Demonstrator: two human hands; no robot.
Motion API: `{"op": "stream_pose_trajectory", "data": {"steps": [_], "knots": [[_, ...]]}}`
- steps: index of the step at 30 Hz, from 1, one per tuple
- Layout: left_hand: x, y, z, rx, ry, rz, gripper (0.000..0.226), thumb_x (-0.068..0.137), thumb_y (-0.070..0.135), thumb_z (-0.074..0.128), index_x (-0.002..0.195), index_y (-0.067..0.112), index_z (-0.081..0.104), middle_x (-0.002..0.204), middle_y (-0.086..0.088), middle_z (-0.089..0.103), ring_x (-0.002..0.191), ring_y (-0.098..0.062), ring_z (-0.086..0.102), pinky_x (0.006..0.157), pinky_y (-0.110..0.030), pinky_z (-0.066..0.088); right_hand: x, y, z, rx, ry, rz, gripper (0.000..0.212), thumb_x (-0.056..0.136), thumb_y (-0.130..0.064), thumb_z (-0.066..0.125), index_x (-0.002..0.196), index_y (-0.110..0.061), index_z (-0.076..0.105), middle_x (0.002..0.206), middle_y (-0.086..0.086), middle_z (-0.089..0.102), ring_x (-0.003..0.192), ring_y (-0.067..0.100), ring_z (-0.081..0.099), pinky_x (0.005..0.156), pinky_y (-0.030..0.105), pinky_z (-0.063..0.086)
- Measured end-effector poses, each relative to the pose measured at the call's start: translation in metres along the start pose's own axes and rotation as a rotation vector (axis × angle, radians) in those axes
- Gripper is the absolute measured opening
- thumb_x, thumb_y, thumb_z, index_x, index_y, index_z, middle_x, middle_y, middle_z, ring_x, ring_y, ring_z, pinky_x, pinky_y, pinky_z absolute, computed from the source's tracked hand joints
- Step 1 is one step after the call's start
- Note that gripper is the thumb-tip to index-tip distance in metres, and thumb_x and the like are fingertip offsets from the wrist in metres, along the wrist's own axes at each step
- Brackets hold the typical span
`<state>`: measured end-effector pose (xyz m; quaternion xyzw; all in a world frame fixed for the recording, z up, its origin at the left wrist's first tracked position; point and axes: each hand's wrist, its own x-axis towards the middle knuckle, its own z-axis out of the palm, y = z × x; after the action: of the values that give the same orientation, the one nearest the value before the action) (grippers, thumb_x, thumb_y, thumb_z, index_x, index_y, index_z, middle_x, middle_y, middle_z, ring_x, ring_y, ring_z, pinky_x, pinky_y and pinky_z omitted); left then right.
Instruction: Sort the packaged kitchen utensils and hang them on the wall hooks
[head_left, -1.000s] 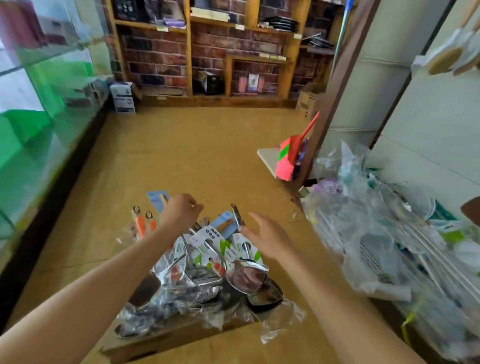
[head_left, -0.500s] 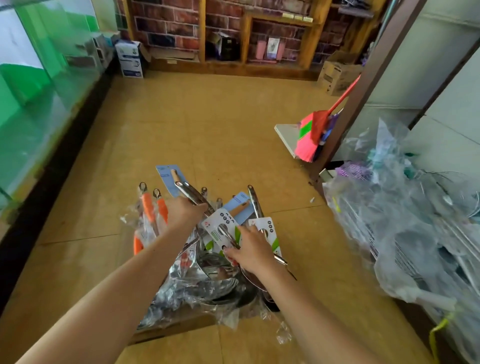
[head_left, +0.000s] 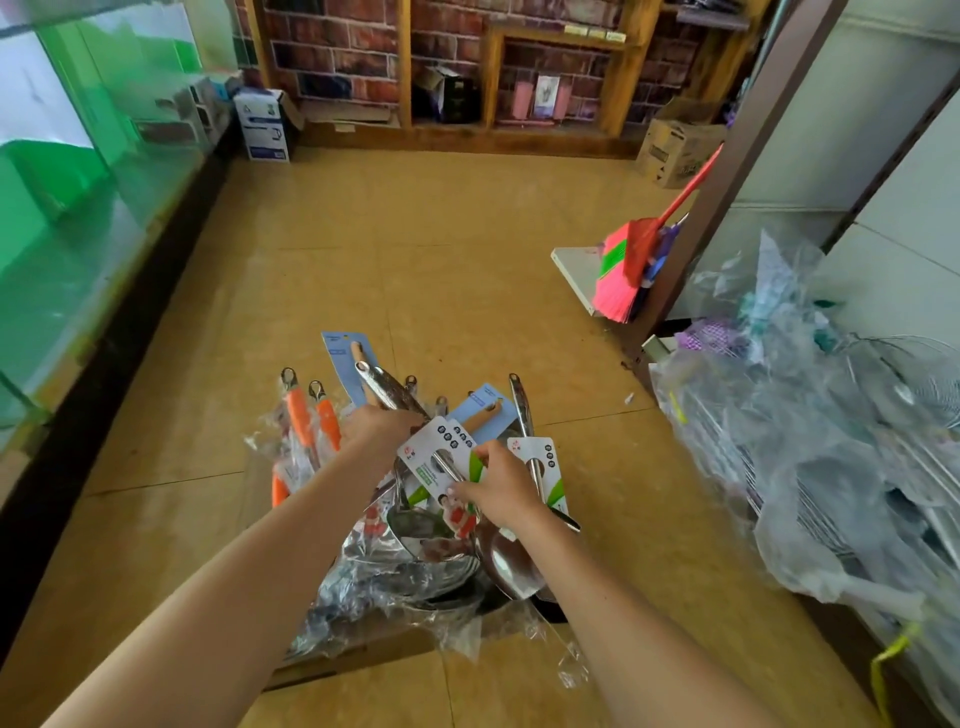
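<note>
A heap of packaged steel ladles and spoons (head_left: 415, 577) in clear plastic lies on the tan floor in front of me. My left hand (head_left: 376, 428) grips the steel handle of a utensil (head_left: 387, 392) that sticks up from the heap. My right hand (head_left: 496, 491) pinches a ladle's white and green label card (head_left: 434, 462). A second carded ladle (head_left: 540, 462) lies just right of that hand. Orange-handled utensils (head_left: 306, 423) stand at the heap's left side. No wall hooks show.
A large pile of plastic-wrapped wire goods (head_left: 810, 457) fills the right side. A pink broom (head_left: 631, 265) leans on a brown post. Glass counter (head_left: 78, 218) runs along the left. Cardboard boxes (head_left: 675, 150) and wooden shelves stand at the back wall.
Both hands have come down onto the heap. The left hand closed round a steel handle and the right hand took hold of a label card. The view tilted downward.
</note>
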<state>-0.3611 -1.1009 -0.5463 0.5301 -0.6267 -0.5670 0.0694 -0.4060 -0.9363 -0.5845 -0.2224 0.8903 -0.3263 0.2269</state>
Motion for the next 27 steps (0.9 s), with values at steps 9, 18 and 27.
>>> {"op": "stream_pose_trajectory", "data": {"steps": [9,18,27], "knots": [[-0.019,0.022,0.005,-0.147,-0.065,0.108,0.019,0.086,0.021,0.074,0.090,0.005,0.064,0.095,-0.013,0.063,0.077,-0.025,0.057,0.071,-0.034,0.049,-0.004,-0.004,-0.019,0.370,-0.072,-0.014,0.046,0.083,-0.024,0.079,0.122,-0.009,0.060,0.114,0.005,0.068,0.100,0.021,0.066,0.086,0.039,0.054],[-0.051,0.039,0.024,-0.247,-0.129,0.141,0.052,0.077,0.027,0.083,0.120,0.004,0.063,0.120,-0.015,0.063,0.106,-0.033,0.061,0.078,-0.040,0.051,-0.031,0.003,-0.061,0.443,-0.056,-0.038,0.014,0.092,-0.013,0.068,0.104,-0.017,0.062,0.086,-0.007,0.068,0.062,-0.002,0.064,0.052,0.013,0.047],[-0.098,0.062,0.039,-0.240,-0.208,0.216,0.050,0.076,0.025,0.083,0.117,0.005,0.063,0.091,-0.007,0.061,0.078,-0.023,0.057,0.064,-0.032,0.049,-0.066,0.007,-0.093,0.503,0.045,-0.053,0.016,0.091,-0.015,0.069,0.106,-0.013,0.066,0.101,-0.001,0.073,0.087,0.010,0.071,0.071,0.022,0.056]]}}
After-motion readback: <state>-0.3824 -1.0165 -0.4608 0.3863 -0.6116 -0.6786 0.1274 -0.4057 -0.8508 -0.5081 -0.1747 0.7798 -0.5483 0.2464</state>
